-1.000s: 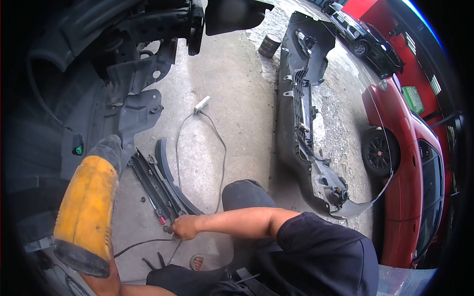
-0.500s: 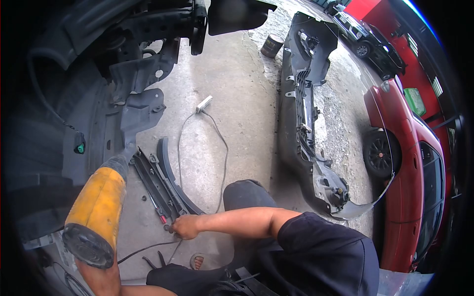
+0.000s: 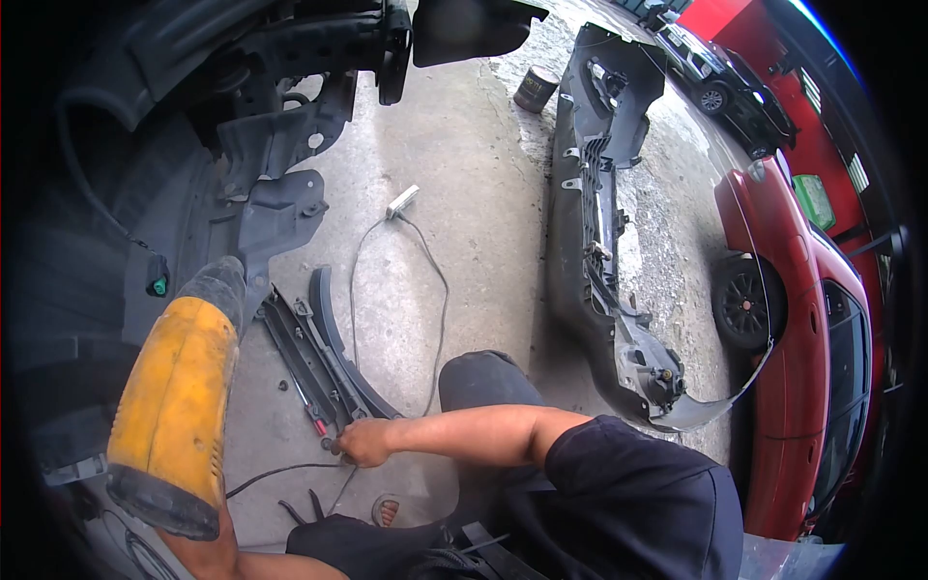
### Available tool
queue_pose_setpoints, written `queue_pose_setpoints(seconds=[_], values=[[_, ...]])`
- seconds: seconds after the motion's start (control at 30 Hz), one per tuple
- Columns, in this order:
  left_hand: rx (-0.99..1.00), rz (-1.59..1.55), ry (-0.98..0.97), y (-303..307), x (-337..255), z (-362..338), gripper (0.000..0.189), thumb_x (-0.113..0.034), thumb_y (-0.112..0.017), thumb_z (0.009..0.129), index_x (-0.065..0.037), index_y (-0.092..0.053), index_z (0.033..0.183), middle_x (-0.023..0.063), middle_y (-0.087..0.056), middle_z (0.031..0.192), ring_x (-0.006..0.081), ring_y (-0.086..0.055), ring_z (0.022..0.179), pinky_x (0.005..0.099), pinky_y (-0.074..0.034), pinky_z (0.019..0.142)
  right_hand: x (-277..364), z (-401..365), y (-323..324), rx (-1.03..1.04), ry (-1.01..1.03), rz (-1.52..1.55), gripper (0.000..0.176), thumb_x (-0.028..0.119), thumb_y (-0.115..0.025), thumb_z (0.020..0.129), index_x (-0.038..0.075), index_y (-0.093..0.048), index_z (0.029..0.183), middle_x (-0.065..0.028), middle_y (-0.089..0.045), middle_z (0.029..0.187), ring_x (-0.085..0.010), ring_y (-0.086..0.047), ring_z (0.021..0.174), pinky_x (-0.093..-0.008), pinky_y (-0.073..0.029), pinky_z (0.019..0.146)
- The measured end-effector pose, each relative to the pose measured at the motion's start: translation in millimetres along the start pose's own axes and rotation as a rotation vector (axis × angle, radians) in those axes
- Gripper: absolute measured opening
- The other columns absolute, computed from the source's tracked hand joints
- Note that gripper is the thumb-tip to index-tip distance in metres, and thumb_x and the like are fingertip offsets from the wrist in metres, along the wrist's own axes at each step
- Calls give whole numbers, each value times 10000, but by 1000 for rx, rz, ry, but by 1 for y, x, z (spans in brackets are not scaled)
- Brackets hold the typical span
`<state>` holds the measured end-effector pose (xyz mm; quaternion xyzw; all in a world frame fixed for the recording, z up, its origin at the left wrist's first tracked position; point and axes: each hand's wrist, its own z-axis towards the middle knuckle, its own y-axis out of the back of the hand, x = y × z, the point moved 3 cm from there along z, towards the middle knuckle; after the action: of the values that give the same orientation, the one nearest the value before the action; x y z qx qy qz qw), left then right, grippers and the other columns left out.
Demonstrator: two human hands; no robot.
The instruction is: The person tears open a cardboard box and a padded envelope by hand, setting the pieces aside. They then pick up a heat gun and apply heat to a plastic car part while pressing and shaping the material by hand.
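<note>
A yellow heat gun [image 3: 174, 391] with a black nozzle and a black rear end fills the lower left, its nozzle pointing up toward grey body panels. My left hand [image 3: 208, 541] grips it from behind and below; the gun hides most of the fingers. My right hand [image 3: 363, 443] is closed low over the floor, at the lower end of long black plastic trim pieces [image 3: 319, 358]. Whatever lies inside its fingers is hidden. Beside those fingertips lies a thin tool with a red section [image 3: 319, 425].
A vehicle's exposed underside and bracket [image 3: 280, 217] stand at the left. A white socket block [image 3: 402, 201] with its cable lies on the floor. A removed bumper [image 3: 585, 222] stands to the right, near a paint can [image 3: 535, 89] and a red car [image 3: 793, 338]. Pliers [image 3: 302, 507] lie by my leg.
The heat gun has shifted left and its nozzle has swung a little up and left, while its rear end has dropped. My right hand stays in place.
</note>
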<state>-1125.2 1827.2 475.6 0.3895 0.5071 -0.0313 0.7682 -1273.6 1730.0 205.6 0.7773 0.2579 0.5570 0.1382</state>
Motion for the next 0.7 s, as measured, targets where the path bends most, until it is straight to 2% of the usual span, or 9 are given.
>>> queue_pose_setpoints(seconds=[0.47,0.53,0.7], values=[[65,42,57,2,-9,-2,458,-46,-717,847,54,-513,1245,151,-594,1205,244,-563,1122,344,-397,1004,4,-3,4,10,9,-39,333,249,-560,895,19,-623,1128,-218,-660,1069,-392,-607,1058,-472,-469,913],[68,192,-102,5,-8,-4,460,-46,-726,836,56,-525,1237,149,-604,1195,242,-569,1120,342,-396,1004,5,-4,5,18,-12,-33,329,249,-555,892,15,-622,1114,-221,-663,1052,-396,-611,1045,-479,-470,908],[113,247,-111,9,-6,-2,483,-45,-733,830,58,-518,1250,154,-600,1199,246,-568,1119,337,-391,1006,-2,1,-2,-1,-5,-20,342,246,-566,860,11,-628,1100,-229,-660,1066,-394,-615,1052,-474,-474,905]])
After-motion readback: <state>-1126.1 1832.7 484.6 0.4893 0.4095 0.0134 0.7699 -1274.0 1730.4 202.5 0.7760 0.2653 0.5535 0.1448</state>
